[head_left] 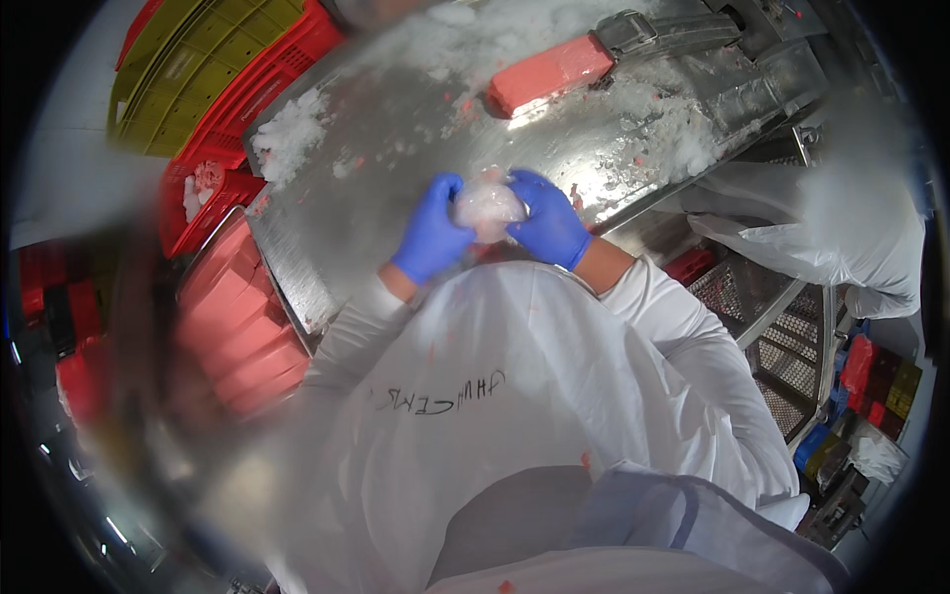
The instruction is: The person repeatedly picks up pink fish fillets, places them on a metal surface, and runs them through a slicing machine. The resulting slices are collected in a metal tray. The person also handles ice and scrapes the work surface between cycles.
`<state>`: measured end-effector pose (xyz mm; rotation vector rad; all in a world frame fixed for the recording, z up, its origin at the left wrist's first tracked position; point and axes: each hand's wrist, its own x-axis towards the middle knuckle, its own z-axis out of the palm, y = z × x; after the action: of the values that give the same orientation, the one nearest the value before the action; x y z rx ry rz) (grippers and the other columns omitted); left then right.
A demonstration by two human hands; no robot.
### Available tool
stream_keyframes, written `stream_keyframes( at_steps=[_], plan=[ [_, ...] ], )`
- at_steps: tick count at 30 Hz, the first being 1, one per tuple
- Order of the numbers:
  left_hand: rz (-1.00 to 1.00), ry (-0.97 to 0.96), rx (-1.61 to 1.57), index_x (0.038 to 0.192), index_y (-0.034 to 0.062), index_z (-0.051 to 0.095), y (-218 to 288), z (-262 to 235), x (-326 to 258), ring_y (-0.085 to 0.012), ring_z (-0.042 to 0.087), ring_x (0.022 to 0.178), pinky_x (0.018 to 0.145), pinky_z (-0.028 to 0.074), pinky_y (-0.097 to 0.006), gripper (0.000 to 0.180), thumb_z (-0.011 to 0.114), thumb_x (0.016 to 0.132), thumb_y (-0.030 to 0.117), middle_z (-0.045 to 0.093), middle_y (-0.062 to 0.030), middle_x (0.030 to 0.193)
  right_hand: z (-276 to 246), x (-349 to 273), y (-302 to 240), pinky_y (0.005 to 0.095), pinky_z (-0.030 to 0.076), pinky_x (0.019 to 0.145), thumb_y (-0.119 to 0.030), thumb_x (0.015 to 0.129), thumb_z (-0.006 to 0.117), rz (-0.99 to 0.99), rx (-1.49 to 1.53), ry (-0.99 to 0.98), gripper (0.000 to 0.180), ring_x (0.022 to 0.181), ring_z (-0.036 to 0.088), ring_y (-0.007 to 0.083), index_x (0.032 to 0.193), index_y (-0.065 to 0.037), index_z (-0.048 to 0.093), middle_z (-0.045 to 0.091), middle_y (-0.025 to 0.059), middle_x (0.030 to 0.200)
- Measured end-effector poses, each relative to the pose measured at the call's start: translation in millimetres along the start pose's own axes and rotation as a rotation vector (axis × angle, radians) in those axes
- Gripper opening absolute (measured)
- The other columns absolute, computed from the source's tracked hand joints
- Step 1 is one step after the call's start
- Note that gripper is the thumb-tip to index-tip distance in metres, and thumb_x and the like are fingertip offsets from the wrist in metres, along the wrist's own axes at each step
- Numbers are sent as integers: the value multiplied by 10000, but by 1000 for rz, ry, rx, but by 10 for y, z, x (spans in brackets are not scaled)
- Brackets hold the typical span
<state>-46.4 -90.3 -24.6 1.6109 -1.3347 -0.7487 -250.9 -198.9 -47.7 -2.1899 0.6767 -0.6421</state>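
Note:
At the near edge of a metal table [386, 208], both of my blue-gloved hands cup a rounded, whitish, translucent lump; whether it is ice or something wrapped in clear plastic I cannot make out. My left hand [431, 236] presses on the left side of the lump [489, 206], fingers curled. From the other side, my right hand [549, 224] closes round it with bent fingers. Beyond the hands, a pink frozen-looking block [550, 76] lies on the table, its right end against a metal fixture [665, 38].
White, ice-like crumbs [292, 139] are scattered over the table. To the left stand a red crate [233, 129], a yellow-green crate [208, 74] and several pink blocks [237, 317]. A wire-mesh rack [782, 342] and white plastic sheeting [821, 233] are at the right.

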Motion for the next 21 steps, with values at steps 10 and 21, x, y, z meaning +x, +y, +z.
stream_keyframes(
  at_steps=[10, 21],
  plan=[
    [-347, -509, -476, 954, 19, 687, -394, 393, 518, -153, 640, 815, 790, 542, -346, 266, 828, 841, 214, 691, -34, 844, -398, 199, 530, 330, 528, 1023, -156, 784, 872, 657, 1177, -432, 665, 1165, 653, 159, 1376, -3, 611, 690, 80, 1298],
    [-139, -254, -261, 1325, 63, 620, 148, 417, 2149, -117, 623, 948, 889, 526, -294, 355, 712, 1016, 210, 673, -30, 1108, -2323, 2048, 1588, 408, 473, 1042, -427, 865, 803, -106, 156, 551, 758, 1242, 573, 246, 1450, -36, 520, 614, 117, 1327]
  ],
)
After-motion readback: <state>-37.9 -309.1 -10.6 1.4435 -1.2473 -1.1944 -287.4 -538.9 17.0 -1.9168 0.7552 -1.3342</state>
